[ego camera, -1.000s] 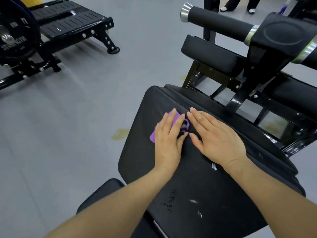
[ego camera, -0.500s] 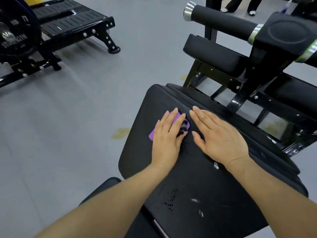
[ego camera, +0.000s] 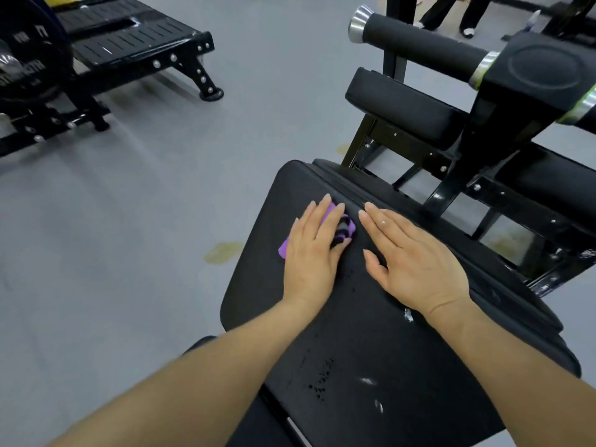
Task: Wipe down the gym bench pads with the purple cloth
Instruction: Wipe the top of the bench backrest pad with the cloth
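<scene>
A large black bench pad [ego camera: 371,333] fills the lower middle of the head view, scuffed with small white marks. The purple cloth [ego camera: 346,225] lies near the pad's far end, mostly hidden under my left hand [ego camera: 314,250], which presses flat on it with straight fingers. Just to the right of it, my right hand [ego camera: 412,256] rests flat on the bare pad, its fingers straight and together. A smaller black pad [ego camera: 406,111] and a black roller pad [ego camera: 425,43] sit beyond on the machine frame.
The machine's black steel frame [ego camera: 458,175] rises at the right. A black footplate and weight plate machine [ego camera: 129,46] stands at the far left on the grey floor [ego camera: 129,221]. A person's legs [ego camera: 451,11] show at the top edge.
Both hands have slid slightly to the left across the pad with the cloth under my left hand. The view has shifted a little.
</scene>
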Demonstrator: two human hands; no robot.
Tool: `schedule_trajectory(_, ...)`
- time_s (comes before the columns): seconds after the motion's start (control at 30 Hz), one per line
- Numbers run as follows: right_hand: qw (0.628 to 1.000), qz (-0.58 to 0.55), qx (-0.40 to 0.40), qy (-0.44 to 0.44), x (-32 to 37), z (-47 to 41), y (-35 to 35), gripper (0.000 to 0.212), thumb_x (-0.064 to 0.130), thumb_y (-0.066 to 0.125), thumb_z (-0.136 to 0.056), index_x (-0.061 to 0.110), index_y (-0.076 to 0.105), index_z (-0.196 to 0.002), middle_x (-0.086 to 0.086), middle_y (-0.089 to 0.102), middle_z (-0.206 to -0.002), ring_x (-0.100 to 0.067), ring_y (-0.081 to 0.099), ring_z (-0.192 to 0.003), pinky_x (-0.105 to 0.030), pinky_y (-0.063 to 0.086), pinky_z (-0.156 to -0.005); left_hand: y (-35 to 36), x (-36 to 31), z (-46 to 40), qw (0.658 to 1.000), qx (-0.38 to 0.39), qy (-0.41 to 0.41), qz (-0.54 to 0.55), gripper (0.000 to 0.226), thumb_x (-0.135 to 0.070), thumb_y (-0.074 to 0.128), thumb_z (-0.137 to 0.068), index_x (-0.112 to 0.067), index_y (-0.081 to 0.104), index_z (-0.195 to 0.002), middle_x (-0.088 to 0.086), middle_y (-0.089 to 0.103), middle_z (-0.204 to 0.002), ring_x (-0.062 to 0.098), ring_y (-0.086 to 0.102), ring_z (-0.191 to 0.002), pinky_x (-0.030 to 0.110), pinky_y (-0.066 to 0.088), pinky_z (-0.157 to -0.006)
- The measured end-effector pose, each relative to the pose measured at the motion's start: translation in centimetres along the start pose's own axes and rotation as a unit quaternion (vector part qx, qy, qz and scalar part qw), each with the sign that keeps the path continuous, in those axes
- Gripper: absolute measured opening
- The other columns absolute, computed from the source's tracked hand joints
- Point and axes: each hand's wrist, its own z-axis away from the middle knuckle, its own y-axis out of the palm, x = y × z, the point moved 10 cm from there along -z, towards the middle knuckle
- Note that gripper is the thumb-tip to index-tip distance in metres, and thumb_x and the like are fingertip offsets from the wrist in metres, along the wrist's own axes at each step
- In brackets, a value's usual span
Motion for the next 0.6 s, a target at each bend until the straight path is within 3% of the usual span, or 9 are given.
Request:
schedule_trajectory(0.13, 1.000, 0.010, -0.004, -0.010, 0.2, -0.1, 0.1, 0.055, 0.036, 0.031, -0.094, 0.006, 0.039, -0.140, -0.009, 0.043, -0.144, -0.020, 0.046, -0.128, -0.031, 0.025, -0.113, -2.4, 4.3, -6.3, 0.988, -0.080, -0.135, 0.001, 0.043, -0.025, 0.050, -0.094, -0.020, 0.044, -0.136, 0.000, 0.033, -0.149, 0.021, 0.031, -0.136, 0.037, 0.025, -0.115)
schedule_trajectory(0.23, 1.000, 0.009, -0.004, -0.007, 0.1, 0.0, 0.2, 0.055, 0.035, 0.031, -0.094, 0.006, 0.040, -0.140, -0.009, 0.044, -0.144, -0.020, 0.047, -0.128, -0.031, 0.026, -0.112, -1.6, 2.9, -4.9, 0.989, -0.097, -0.107, -0.015, 0.043, -0.022, 0.051, -0.094, -0.019, 0.044, -0.136, 0.001, 0.034, -0.149, 0.022, 0.028, -0.139, 0.041, 0.022, -0.116)
schedule_trajectory(0.37, 1.000, 0.007, 0.003, -0.014, 0.2, -0.1, 0.2, 0.056, 0.035, 0.030, -0.094, 0.005, 0.040, -0.140, -0.011, 0.043, -0.144, -0.021, 0.046, -0.129, -0.034, 0.022, -0.112, 0.3, 1.2, 1.7, 0.995, -0.062, -0.080, 0.010, 0.046, -0.018, 0.053, -0.093, -0.024, 0.043, -0.137, -0.005, 0.031, -0.151, 0.014, 0.017, -0.143, 0.030, 0.007, -0.117)
schedule_trajectory(0.5, 1.000, 0.003, 0.016, -0.005, 0.1, 0.0, 0.2, 0.056, 0.035, 0.029, -0.094, 0.004, 0.041, -0.139, -0.011, 0.044, -0.143, -0.021, 0.048, -0.128, -0.032, 0.022, -0.112, 0.2, 1.7, 1.6, 0.996, -0.034, -0.076, 0.010, 0.046, -0.021, 0.054, -0.092, -0.023, 0.044, -0.137, -0.005, 0.032, -0.150, 0.014, 0.021, -0.142, 0.033, 0.010, -0.118)
schedule_trajectory(0.6, 1.000, -0.013, 0.021, -0.004, 0.2, 0.0, 0.2, 0.055, 0.034, 0.029, -0.094, 0.006, 0.041, -0.139, -0.009, 0.045, -0.143, -0.020, 0.048, -0.127, -0.029, 0.030, -0.110, -2.1, 4.5, -3.2, 0.982, -0.098, -0.160, 0.013, 0.042, -0.026, 0.050, -0.094, -0.021, 0.045, -0.136, -0.001, 0.033, -0.150, 0.018, 0.029, -0.138, 0.034, 0.021, -0.116)
